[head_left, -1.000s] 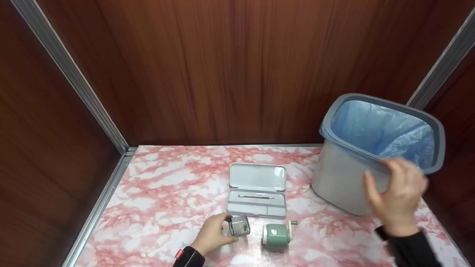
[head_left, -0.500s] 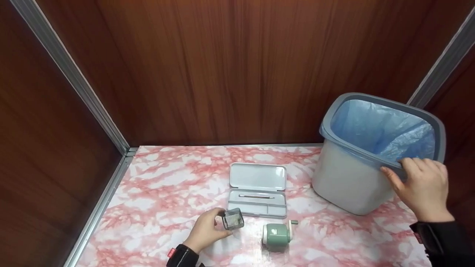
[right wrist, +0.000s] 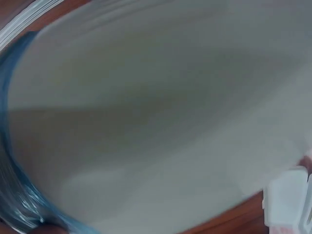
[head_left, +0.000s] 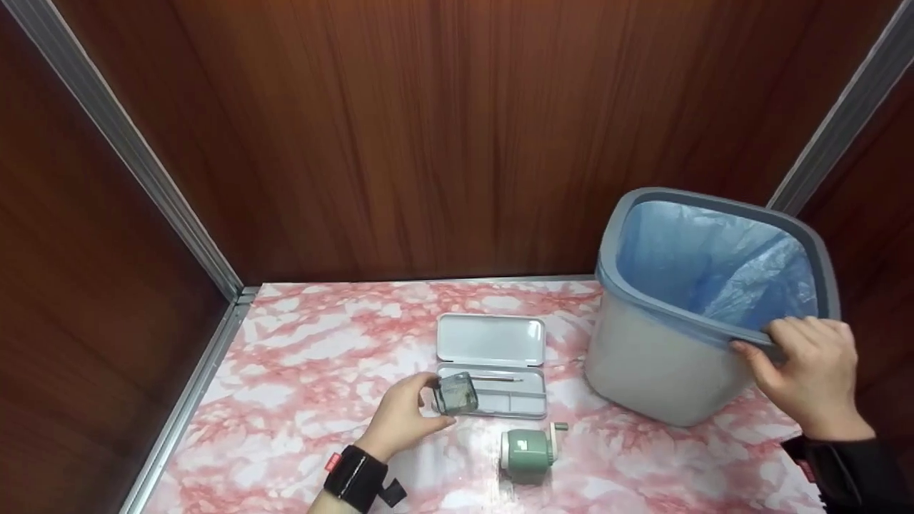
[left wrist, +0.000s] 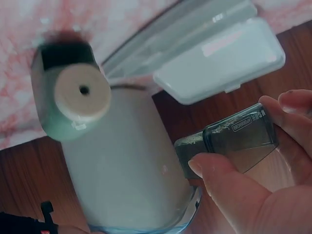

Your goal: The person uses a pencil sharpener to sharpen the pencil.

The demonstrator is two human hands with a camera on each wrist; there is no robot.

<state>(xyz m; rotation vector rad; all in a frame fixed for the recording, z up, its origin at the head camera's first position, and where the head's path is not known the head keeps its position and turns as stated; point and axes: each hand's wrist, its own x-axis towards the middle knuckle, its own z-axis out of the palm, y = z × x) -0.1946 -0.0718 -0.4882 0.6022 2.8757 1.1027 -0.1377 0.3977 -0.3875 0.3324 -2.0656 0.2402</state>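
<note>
My left hand [head_left: 403,421] pinches a clear, smoky shavings drawer [head_left: 457,394] between thumb and fingers, holding it above the near edge of an open pencil case [head_left: 491,338]. Pale shavings or dust cling inside the drawer, as the left wrist view shows. At the right, my right hand [head_left: 817,378] grips the grey rim of a trash bin [head_left: 664,371], thumb outside, fingertips hidden over the edge. Below and right of the drawer stands a green crank pencil sharpener [head_left: 527,451], with a dark opening [left wrist: 66,54] in its body.
A blue bag [head_left: 714,264] lines the bin. One pencil [head_left: 500,379] lies in the pencil case, partly behind the drawer. Brown wood-grain panels [head_left: 400,143] enclose the red-and-white marbled table [head_left: 307,357] at the back and sides.
My right hand has reached the bin's rim and taken hold of it; the bin has shifted slightly left and nearer. My left hand has turned the drawer and moved it up over the pencil case's edge.
</note>
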